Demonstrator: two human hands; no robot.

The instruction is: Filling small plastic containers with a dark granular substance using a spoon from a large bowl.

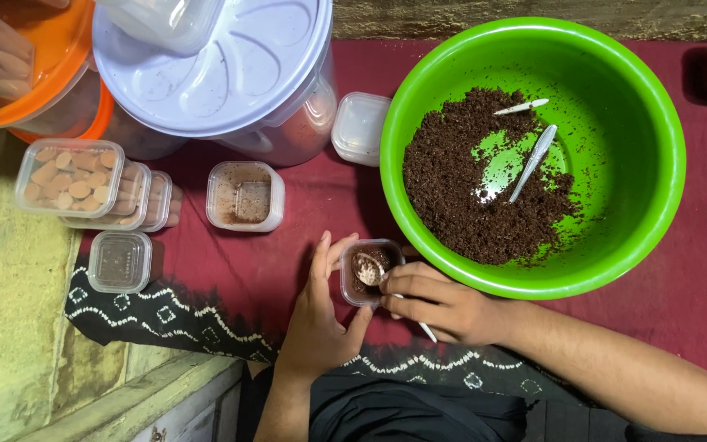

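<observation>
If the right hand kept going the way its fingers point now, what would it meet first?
The right hand, holding a spoon, points left at the small clear container, then the left hand steadying it.

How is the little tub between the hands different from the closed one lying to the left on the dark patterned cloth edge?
The tub between the hands is open, and a spoon dips into its dark crumbly fill; the closed tub has its lid on. The left hand steadies the first and the right hand works the spoon, while the closed one sits untouched. Both are small, clear, square plastic tubs.
</observation>
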